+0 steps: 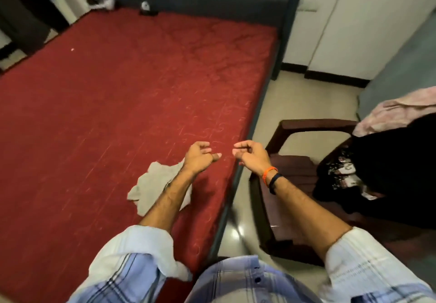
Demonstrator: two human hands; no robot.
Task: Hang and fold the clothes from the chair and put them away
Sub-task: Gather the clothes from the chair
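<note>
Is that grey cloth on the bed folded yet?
No. The grey cloth lies crumpled, with uneven edges, on the red bed.

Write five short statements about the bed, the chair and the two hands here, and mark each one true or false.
1. A grey garment lies on the red bed. True.
2. The left hand grips the grey garment. False: it holds nothing, fingers loosely curled above the bed.
3. The right hand holds a hanger. False: it is empty.
4. Black clothes are on the dark brown chair. True.
5. The pink garment lies on the bed. False: it is over by the chair, behind the black clothes.
</note>
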